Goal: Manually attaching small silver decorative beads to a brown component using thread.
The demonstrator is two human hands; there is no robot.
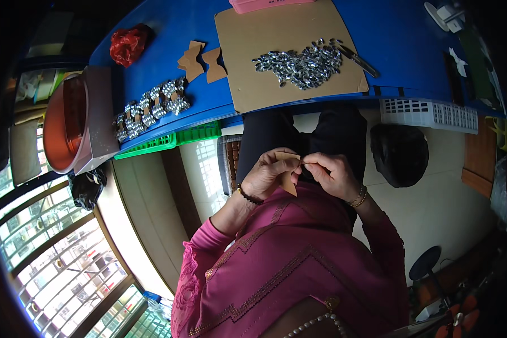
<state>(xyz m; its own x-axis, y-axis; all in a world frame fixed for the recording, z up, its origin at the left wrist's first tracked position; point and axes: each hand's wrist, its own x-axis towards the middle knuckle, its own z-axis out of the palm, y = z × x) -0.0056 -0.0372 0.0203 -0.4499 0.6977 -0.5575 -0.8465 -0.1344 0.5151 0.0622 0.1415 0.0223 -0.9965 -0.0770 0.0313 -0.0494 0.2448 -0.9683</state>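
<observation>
Over my lap, my left hand (265,177) is closed around a small brown cardboard piece (288,185) whose pointed end sticks out below the fingers. Close beside it, the thumb and fingertips of my right hand (336,173) are pinched together at the piece's right edge. Whatever lies between those fingertips is too small to make out. On the blue table (180,22) in front are more notched cardboard pieces (214,65). A row of similar pieces wound with silvery gem strands (146,110) lies near the table's left front edge.
A cardboard sheet (245,39) bears loose silvery gems (301,69) and a dark slim hand tool (359,59). A pink container (265,4) stands behind. A red plastic bag (128,46) lies left. Below the edge are green (194,133) and white baskets (428,115).
</observation>
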